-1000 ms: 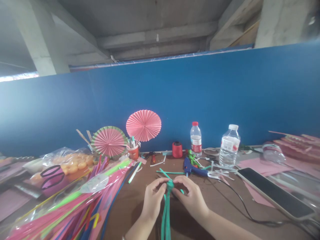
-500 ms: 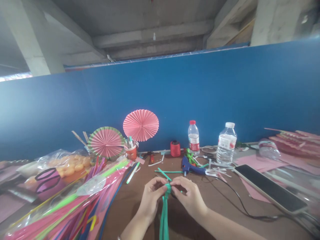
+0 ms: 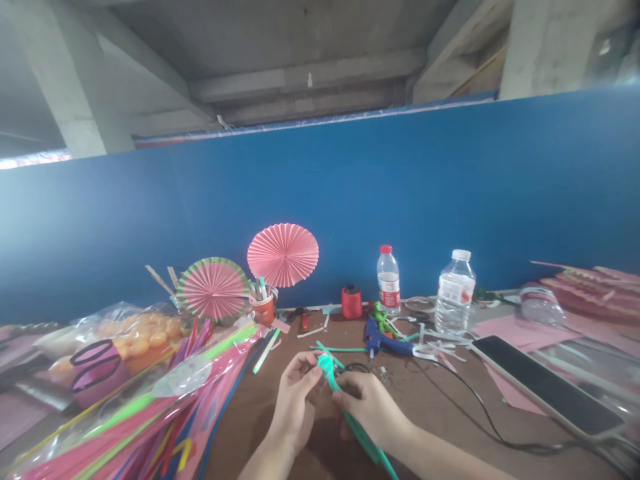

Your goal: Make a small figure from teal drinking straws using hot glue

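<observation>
A bundle of thin teal-green strips [image 3: 361, 437] hangs down toward the table's front, gathered into a rounded, wrapped head [image 3: 327, 365] at its top. My left hand [image 3: 299, 393] is closed, with thumb and fingers pinching that head from the left side. My right hand [image 3: 367, 403] is closed around the strips just below the head, on the right. Past my fingertips, loose green strips [image 3: 345, 349] lie on the brown table. Whether the strips are paper or fuzzy wire I cannot tell.
A blue glue gun [image 3: 383, 340], a red thread spool [image 3: 351, 303] and two bottles [image 3: 455, 293] stand beyond my hands. Right, a phone [image 3: 545, 383] lies near a black cable [image 3: 483, 407]. Left are plastic-wrapped coloured strips [image 3: 165, 400], a cup of pens [image 3: 263, 309] and pleated pink fans [image 3: 283, 255].
My right hand has moved down from the bundle's head to the strips below it. The head has tilted left, and the hanging strips have swung to the right.
</observation>
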A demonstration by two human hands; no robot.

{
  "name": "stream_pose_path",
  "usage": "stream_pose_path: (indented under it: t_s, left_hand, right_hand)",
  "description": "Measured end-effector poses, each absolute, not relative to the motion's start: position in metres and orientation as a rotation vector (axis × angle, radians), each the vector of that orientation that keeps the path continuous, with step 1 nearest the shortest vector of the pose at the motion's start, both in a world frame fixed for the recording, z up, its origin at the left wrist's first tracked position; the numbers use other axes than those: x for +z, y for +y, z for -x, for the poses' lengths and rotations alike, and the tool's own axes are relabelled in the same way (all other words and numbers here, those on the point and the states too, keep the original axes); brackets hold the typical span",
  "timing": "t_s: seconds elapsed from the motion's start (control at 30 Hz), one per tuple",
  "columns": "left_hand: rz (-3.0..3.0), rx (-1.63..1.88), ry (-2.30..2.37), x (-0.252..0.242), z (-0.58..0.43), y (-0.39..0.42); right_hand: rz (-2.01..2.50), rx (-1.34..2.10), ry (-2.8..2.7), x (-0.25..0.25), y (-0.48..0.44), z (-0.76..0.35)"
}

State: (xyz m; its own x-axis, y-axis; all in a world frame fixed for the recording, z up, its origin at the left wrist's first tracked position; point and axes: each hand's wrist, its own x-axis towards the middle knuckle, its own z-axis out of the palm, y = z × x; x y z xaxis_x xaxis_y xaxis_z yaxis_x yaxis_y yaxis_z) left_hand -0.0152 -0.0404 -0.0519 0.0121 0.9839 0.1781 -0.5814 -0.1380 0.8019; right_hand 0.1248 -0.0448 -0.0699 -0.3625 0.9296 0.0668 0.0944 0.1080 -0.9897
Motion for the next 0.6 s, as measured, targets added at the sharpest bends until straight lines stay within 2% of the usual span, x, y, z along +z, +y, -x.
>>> stream_pose_path:
  t_s: [0.2, 0.43, 0.6]
  left_hand:
    - [-0.839, 1.635, 0.748, -0.055, 0.018, -0.034]
    - [-0.643, 1.870, 0.932, -0.073, 0.035, -0.018]
    - [-0.689, 1.810, 1.056, -0.080, 0.045, -0.011]
  right_hand:
    - [1.222, 0.828, -1.665, -0.063, -0.041, -0.136]
    - [1.268, 0.747, -1.659, -0.072, -0.037, -0.139]
    - [1.295, 0.668, -1.678, -0.077, -0.035, -0.143]
